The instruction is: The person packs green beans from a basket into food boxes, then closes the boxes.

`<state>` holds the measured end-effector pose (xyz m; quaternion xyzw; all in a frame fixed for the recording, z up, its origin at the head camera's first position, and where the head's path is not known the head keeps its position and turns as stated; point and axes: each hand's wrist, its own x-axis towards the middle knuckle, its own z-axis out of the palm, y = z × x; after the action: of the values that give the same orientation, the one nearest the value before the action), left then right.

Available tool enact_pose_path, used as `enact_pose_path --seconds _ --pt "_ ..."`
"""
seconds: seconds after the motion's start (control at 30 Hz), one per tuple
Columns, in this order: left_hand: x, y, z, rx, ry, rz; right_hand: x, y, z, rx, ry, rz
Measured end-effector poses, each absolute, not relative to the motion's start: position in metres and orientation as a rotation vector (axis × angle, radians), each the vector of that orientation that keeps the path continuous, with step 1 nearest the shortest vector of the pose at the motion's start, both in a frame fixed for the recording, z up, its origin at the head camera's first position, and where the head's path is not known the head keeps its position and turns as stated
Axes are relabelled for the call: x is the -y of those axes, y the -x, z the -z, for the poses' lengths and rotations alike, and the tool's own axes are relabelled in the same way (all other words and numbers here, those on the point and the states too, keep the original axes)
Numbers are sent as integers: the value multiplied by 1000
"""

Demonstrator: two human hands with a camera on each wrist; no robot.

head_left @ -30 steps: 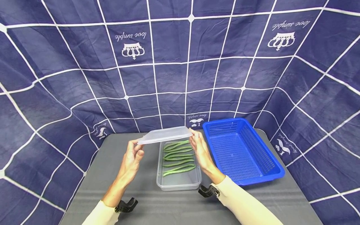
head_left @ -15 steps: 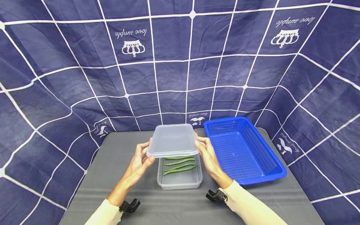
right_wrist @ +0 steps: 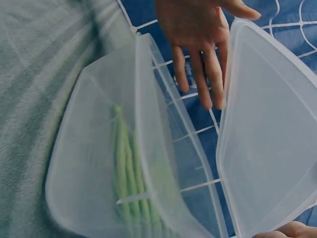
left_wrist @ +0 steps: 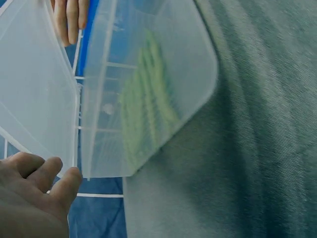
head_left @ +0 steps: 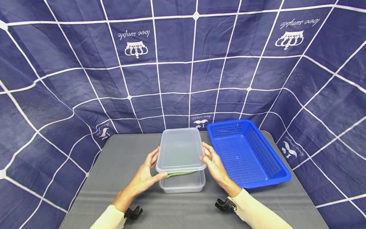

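Observation:
A translucent plastic lid (head_left: 181,148) hangs above a clear rectangular food container (head_left: 186,187), tilted and apart from its rim. My left hand (head_left: 148,173) holds the lid's left edge, its thumb near the front corner and its fingers along the side. On the opposite edge my right hand (head_left: 214,165) grips it, thumb over the top. Several green beans (left_wrist: 148,94) lie in the container, seen through its wall in the left wrist view. From the head, the lid hides most of them, and one green bean (head_left: 180,174) shows below its front edge.
A blue perforated plastic basket (head_left: 238,159) stands to the right of the container, near my right hand. Grey cloth (head_left: 125,149) covers the table. Dark blue cloth (head_left: 177,79) with white lines rises behind and at both sides.
The lid has come down and toward me over the container, swinging from nearly edge-on to top side facing me. Both hands have moved with it, and more beans are covered.

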<state>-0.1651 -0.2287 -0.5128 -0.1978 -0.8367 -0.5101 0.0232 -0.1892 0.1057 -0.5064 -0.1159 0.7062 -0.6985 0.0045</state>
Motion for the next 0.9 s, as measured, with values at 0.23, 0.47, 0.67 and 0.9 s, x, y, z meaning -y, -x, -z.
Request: enact_pose_path --seconds 0.23,0.47,0.67,0.9 --pt "230 162 522 2725 609 1390 -109 184 513 -2235 341 2025" --pt "230 158 534 2774 639 1423 -110 177 519 -2352 337 1851" --pt "228 157 546 2782 699 1429 -107 174 521 -2363 358 1843" --pt "230 155 550 2808 691 1422 -104 170 524 -2343 325 1830"
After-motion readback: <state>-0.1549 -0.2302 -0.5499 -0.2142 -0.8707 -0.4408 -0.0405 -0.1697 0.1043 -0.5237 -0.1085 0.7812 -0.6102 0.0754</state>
